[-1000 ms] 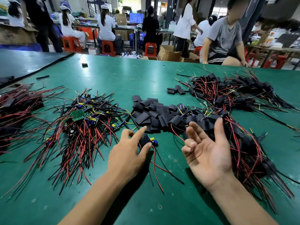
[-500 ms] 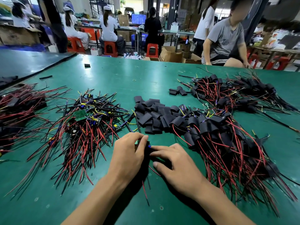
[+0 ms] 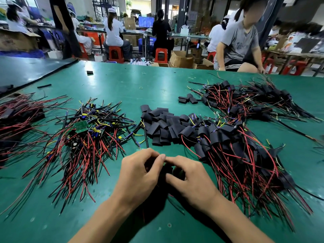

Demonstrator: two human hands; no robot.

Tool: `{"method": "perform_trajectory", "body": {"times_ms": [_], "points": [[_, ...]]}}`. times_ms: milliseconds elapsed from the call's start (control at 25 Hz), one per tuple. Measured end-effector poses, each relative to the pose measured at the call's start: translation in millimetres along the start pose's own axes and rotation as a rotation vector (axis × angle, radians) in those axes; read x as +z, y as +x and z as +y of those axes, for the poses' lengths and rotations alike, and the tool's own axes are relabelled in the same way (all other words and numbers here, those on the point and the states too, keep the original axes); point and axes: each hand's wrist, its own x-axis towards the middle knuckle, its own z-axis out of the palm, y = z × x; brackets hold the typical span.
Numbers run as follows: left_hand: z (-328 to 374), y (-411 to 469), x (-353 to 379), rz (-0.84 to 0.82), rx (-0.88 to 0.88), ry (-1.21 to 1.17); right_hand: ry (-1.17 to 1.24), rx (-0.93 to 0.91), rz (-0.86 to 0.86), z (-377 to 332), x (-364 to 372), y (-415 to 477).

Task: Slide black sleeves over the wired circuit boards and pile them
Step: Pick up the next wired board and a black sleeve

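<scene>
Seen from the head camera, the left hand [image 3: 140,172] and right hand [image 3: 191,181] meet low over the green table mat [image 3: 122,85]. Both have curled fingers and together pinch one black tubular sleeve [image 3: 168,171]. The heap of bare green circuit boards with red and black wires [image 3: 84,130] lies to their left. The loose black sleeves [image 3: 163,127] are just beyond them, and the pile of sleeved boards [image 3: 236,151] is to their right.

Piles on green table mat [image 3: 122,81], hands nearest.
Heap of bare red-and-black-wired circuit boards [image 3: 84,130] left; loose black tube sleeves [image 3: 163,127] centre, just right of it; sleeved-board pile [image 3: 236,151] touching them on the right; second sleeved pile [image 3: 254,100] behind, far right. Left hand [image 3: 140,174] and right hand [image 3: 191,179] near centre, gripping a single black sleeve [image 3: 168,170] between them.
</scene>
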Motion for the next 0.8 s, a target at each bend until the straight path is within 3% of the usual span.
{"method": "perform_trajectory", "body": {"times_ms": [160,280,400,560,680,800], "points": [[-7.5,-0.2,2.4,0.015,0.019,0.065,-0.054,0.018,0.139,0.1,-1.2,-0.1],[-16.5,1.6,2.3,-0.177,-0.108,0.34,-0.122,0.043,0.265,3.1,-6.2,1.1],[-16.1,6.4,4.4,-0.324,-0.217,0.576,-0.195,0.091,0.258,8.2,-9.8,0.3],[-17.1,11.4,0.7,-0.237,-0.285,0.626,-0.266,0.172,0.199,10.6,-12.0,-0.4],[-16.6,8.2,-7.3,-0.107,-0.296,0.348,-0.263,0.19,0.137,7.3,-16.6,-0.9],[-6.2,14.5,-14.0,-0.014,-0.542,-0.362,-0.178,0.179,0.125,1.5,-18.1,-1.0]]}}
